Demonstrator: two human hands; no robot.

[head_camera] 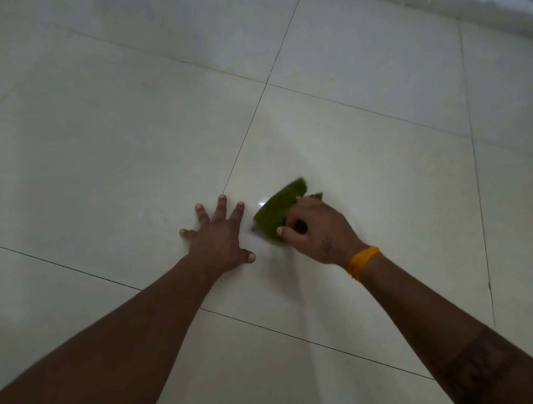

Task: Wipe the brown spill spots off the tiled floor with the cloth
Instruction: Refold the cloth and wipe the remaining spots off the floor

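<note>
A folded green cloth (278, 206) lies pressed on the pale tiled floor (366, 163) near the middle of the view, slightly blurred. My right hand (314, 229) grips its near edge with curled fingers and thumb; an orange band circles that wrist. My left hand (217, 235) rests flat on the floor just left of the cloth, fingers spread, straddling a dark grout line. No brown spots show on the tiles around the cloth; whatever lies under the cloth is hidden.
Large glossy cream tiles with dark grout lines fill the view. A bright glint (262, 201) sits on the tile beside the cloth. A pale wall base or ledge (492, 13) runs along the top right corner.
</note>
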